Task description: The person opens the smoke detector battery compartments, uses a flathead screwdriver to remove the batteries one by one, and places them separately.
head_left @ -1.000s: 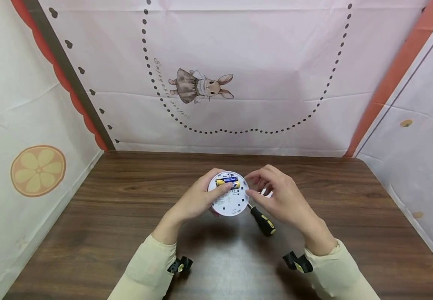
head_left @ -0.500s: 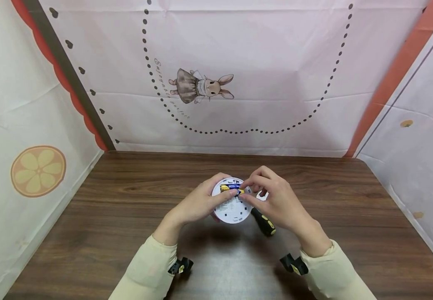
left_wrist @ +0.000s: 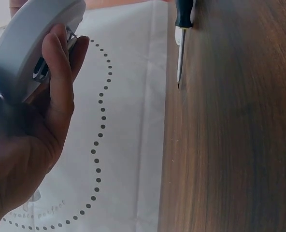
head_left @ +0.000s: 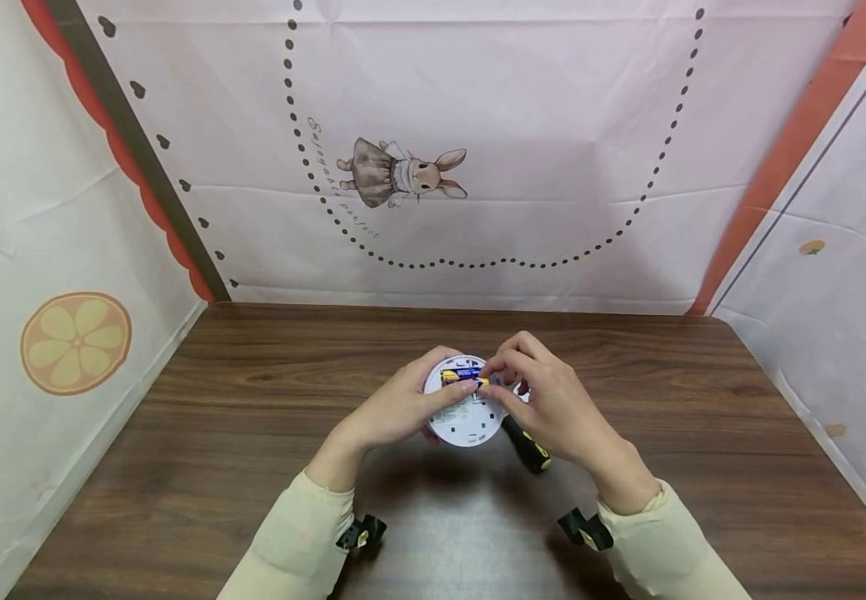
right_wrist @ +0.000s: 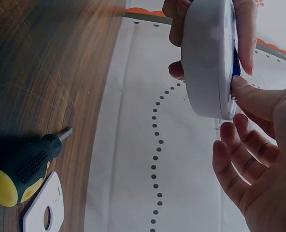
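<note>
My left hand (head_left: 402,407) holds a round white device (head_left: 465,429) that looks like a smoke alarm, its open back facing up toward the head camera. Two blue-and-yellow cylindrical batteries (head_left: 459,375) lie side by side in that back. The left thumb lies across the lower battery, while the other fingers go under the casing. My right hand (head_left: 553,400) pinches at the batteries' right end with thumb and forefinger. In the right wrist view its thumb meets the blue battery (right_wrist: 236,65) at the casing's edge, the remaining fingers loosely bent below. The fingers partly hide the battery ends.
A black-and-yellow screwdriver (head_left: 527,446) lies on the dark wooden table (head_left: 252,483), just below the right hand. Beside its handle is a white plate (right_wrist: 49,197) with an oval hole. Printed white cloth (head_left: 538,167) hangs behind and at both sides.
The right fingers have come from beside the device's rim onto the batteries' right end. The device has shifted slightly right and toward the person. The last half second shows almost no movement.
</note>
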A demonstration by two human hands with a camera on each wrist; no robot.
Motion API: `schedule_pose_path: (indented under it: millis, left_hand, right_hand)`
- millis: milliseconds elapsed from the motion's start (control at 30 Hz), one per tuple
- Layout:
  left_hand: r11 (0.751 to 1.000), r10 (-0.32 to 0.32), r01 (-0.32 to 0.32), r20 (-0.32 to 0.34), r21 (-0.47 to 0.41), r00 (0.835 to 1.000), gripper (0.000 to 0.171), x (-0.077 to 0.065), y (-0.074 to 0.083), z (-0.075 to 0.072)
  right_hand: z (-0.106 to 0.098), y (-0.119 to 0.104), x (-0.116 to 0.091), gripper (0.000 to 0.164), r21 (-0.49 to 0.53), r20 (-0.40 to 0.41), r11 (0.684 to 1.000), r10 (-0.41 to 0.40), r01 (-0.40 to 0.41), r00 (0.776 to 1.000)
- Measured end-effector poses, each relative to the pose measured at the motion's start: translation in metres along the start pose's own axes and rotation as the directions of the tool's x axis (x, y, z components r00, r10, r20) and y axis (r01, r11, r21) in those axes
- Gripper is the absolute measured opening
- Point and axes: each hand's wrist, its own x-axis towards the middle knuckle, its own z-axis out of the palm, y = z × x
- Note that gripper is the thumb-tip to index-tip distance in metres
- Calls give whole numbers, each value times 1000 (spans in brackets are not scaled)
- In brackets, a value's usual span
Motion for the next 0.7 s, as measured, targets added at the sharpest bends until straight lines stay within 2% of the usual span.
schedule_pose_path:
  millis: [267,700]
  left_hand:
    - [1000,-8,8,-35,11,999,36,1,-2,1]
    - [1000,-11,11,-41,13,999,37,1,-2,0]
  right_hand:
    - [1,1,-2,18,-14,22,1000,12,-12,1000]
    - [-1,-3,-2,22,-16,25,999,29,-28,999]
